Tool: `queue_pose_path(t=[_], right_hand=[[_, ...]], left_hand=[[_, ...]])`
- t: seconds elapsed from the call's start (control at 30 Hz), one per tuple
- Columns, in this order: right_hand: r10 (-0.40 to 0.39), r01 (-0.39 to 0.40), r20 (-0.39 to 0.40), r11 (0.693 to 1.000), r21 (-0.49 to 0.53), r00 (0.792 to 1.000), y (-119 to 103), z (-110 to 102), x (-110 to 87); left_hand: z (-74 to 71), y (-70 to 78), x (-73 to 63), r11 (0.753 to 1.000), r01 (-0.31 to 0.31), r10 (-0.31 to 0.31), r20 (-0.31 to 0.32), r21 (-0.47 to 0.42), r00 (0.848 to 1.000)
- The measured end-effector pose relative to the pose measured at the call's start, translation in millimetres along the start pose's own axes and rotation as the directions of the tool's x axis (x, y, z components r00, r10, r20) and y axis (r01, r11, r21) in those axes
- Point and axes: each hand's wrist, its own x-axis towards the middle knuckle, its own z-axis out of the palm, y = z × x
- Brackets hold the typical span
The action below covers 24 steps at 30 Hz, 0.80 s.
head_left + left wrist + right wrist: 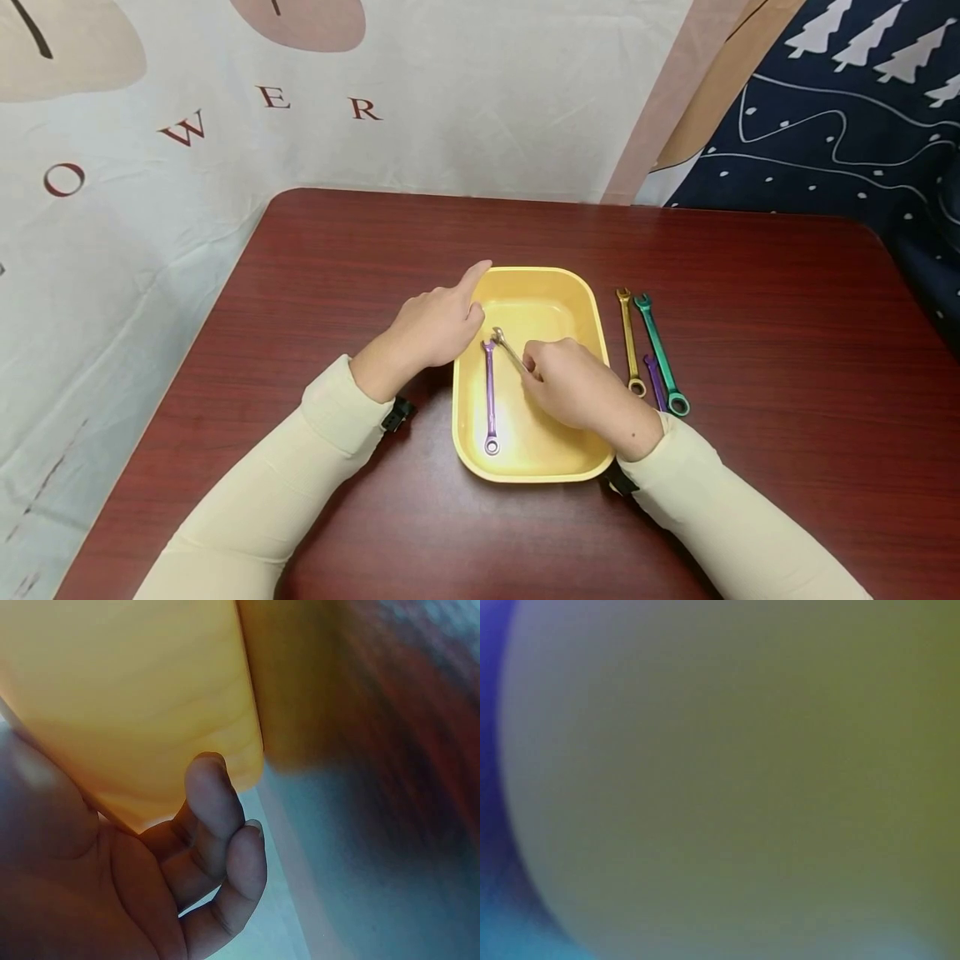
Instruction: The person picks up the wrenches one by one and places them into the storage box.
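Observation:
My right hand is over the yellow tray, pinching a silver combination wrench whose far end points up and left. The curled fingers cover its near end. Beside that wrench, a light purple wrench lies lengthwise along the tray's left side. My left hand holds the tray's upper left wall, thumb at the rim and index finger pointing toward the far corner. In the left wrist view, bent fingers lie against the tray's outer side. Blurred yellow tray fills most of the right wrist view.
On the dark red table, right of the tray, lie a gold wrench, a green wrench and a darker purple wrench, partly hidden by the right forearm. A printed white cloth hangs behind the table's far edge.

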Motion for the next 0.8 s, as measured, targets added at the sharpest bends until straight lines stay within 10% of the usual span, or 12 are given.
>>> queue_pose_path(t=[0.8], right_hand=[[0.053,-0.064,0.138,0.995,0.076,0.989,-1.6,-0.5,-2.4]], left_hand=[[0.5,-0.2,-0.1,1.000,-0.006,0.006,-0.011,-0.002,1.000]])
